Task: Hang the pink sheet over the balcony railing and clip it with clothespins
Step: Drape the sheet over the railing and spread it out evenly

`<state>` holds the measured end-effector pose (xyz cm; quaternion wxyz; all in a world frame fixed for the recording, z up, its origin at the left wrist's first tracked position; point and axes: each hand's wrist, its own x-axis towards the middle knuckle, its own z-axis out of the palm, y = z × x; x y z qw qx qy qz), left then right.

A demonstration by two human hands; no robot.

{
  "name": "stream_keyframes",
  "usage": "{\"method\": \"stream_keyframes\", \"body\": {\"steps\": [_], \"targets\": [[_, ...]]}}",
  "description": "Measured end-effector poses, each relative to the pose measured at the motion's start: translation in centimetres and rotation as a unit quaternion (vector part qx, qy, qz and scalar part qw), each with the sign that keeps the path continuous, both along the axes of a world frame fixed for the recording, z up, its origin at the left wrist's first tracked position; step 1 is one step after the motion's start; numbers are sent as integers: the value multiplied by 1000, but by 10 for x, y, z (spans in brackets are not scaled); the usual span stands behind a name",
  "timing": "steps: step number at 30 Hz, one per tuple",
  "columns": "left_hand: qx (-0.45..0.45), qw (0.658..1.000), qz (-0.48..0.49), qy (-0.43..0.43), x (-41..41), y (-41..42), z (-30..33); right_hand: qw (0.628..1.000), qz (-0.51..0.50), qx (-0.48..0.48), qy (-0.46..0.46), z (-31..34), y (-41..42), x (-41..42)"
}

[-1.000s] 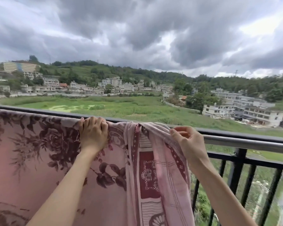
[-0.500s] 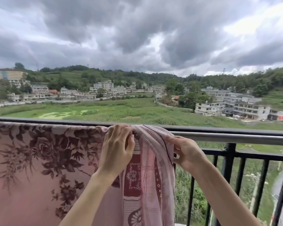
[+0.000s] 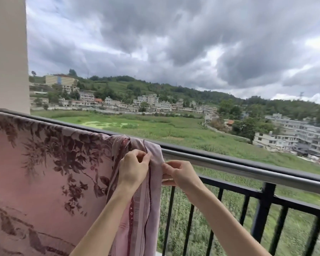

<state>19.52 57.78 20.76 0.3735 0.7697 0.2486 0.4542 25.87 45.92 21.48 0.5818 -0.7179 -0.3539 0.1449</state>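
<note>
Beige pillar [image 3: 7,52] left; green field [image 3: 155,128], white buildings [image 3: 292,141], overcast sky.

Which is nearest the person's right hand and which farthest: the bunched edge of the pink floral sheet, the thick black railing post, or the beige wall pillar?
1. Bunched edge of the pink floral sheet: pinched by the right hand, on its left.
2. Thick black railing post: to its right, below the top rail.
3. Beige wall pillar: far upper left.

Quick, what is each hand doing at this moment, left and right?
Left hand: closed, fingers pinching the bunched edge of the pink sheet at the railing.
Right hand: closed, pinching the same sheet edge lower down; no clothespin visible.
</note>
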Motion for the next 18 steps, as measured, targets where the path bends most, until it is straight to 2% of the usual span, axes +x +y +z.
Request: {"method": "stream_keyframes", "body": {"steps": [1,3,5,7,13,15,18], "targets": [[-12,1000,4,-16,-2,-3,2,996,-14,-39,-80,3,-3,4],[-13,999,20,-45,-9,-8,7,963,-64,-75,-249,14,-6,11],[12,998,31,-61,-13,-10,17,930,-100,-45,-352,32,0,18],[39,996,37,-70,-13,-11,30,904,-75,-41,-419,54,13,28],[43,996,15,-76,-3,-6,58,857,97,-100,-496,76,61,49],[23,995,4,-99,0,2,65,850,107,-98,-507,79,72,54],[35,995,-13,-91,7,7,74,864,79,-47,-495,93,69,69]]}}
